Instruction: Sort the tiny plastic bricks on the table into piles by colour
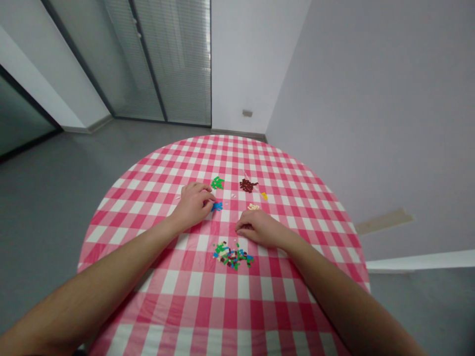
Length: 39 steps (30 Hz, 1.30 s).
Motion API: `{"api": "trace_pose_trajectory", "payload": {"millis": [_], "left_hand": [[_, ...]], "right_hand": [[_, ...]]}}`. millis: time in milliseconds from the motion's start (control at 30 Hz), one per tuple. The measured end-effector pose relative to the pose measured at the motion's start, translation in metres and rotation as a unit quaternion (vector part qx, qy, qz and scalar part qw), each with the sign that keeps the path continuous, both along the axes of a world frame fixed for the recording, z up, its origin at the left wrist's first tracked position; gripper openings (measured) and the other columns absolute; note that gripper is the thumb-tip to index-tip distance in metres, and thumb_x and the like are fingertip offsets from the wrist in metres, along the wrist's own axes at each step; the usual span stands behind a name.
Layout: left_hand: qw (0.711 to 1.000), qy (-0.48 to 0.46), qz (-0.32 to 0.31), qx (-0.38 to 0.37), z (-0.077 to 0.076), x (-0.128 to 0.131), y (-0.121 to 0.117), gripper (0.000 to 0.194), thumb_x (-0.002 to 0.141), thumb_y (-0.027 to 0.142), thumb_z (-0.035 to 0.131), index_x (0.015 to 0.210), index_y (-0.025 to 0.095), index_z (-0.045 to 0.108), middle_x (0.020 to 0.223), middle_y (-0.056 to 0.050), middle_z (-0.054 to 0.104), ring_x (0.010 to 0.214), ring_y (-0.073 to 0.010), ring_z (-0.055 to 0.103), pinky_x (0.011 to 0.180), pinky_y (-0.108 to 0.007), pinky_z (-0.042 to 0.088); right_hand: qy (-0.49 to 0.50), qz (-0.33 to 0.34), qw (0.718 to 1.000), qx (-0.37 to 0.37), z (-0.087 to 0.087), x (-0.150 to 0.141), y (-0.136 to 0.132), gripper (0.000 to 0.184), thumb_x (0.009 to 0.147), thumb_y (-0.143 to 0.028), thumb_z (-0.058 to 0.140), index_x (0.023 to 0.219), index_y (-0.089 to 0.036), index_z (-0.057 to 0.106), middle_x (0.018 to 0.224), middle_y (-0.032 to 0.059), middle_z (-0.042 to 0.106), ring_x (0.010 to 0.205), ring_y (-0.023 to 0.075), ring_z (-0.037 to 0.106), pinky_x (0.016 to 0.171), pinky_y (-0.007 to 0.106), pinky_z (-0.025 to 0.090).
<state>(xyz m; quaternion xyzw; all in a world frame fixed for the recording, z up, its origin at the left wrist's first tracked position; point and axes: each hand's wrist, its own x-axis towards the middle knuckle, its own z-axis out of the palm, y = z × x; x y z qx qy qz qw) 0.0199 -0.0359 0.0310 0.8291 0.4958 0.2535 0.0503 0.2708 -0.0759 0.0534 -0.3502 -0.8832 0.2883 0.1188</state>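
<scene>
My left hand [194,203] is beside a small pile of blue building bricks [217,206], thumb and fingers curled together at its left edge. Whatever may be between those fingertips is hidden. Just below a little heap of cream bricks [254,206], my right hand [261,228] is closed in a pinch over the cloth; its fingertips hide anything they hold. Nearer to me lies a mixed heap of small bricks [233,256] in green, blue, dark brown and cream. Green bricks [217,183] lie beyond my left hand, and dark brown bricks [247,185] beyond my right.
A few yellow bricks [264,196] lie right of the brown pile, and some clear or whitish bits [233,196] sit between the piles. Everything rests on a round table with a red-and-white checked cloth [237,306]. A wall [378,109] rises close on the right.
</scene>
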Motion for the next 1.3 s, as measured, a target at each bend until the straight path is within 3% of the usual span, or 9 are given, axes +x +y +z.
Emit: {"api": "trace_pose_trajectory", "payload": {"millis": [400,667,1000,1300], "left_hand": [[1.000,-0.005,-0.012,0.006,0.000,0.000,0.000,0.022,0.087,0.019,0.057,0.088,0.023,0.078,0.110,-0.007,0.070,0.109,-0.0282,0.057,0.094,-0.048,0.040],[0.999,-0.011,-0.029,0.022,-0.004,0.001,0.000,0.023,0.086,0.016,0.058,0.089,0.023,0.079,0.110,-0.008,0.070,0.109,-0.0285,0.057,0.095,-0.048,0.041],[0.999,0.000,-0.032,0.013,-0.001,0.002,-0.002,0.022,0.086,0.015,0.059,0.089,0.023,0.079,0.110,-0.008,0.070,0.109,-0.0295,0.058,0.093,-0.048,0.041],[0.999,-0.002,-0.034,0.005,-0.003,0.003,-0.003,0.022,0.087,0.017,0.059,0.092,0.025,0.079,0.113,-0.007,0.069,0.111,-0.0285,0.056,0.095,-0.048,0.040]], "right_hand": [[-0.037,0.012,0.999,0.032,0.012,0.011,0.004,0.021,0.094,-0.015,0.058,0.094,-0.018,0.079,0.089,0.0072,0.076,0.082,0.0189,0.065,0.077,0.031,0.047],[-0.048,0.047,0.997,0.040,0.005,0.009,0.003,0.022,0.093,-0.014,0.058,0.092,-0.019,0.080,0.090,0.0075,0.076,0.081,0.0183,0.065,0.078,0.032,0.047],[-0.053,0.028,0.997,0.053,0.006,0.008,0.003,0.022,0.097,-0.017,0.058,0.099,-0.017,0.079,0.091,0.0084,0.077,0.083,0.0193,0.066,0.079,0.032,0.047],[-0.065,0.051,0.996,0.025,0.014,0.012,0.000,0.024,0.094,-0.014,0.058,0.104,-0.019,0.080,0.096,0.0075,0.078,0.084,0.0177,0.067,0.079,0.030,0.049]]}}
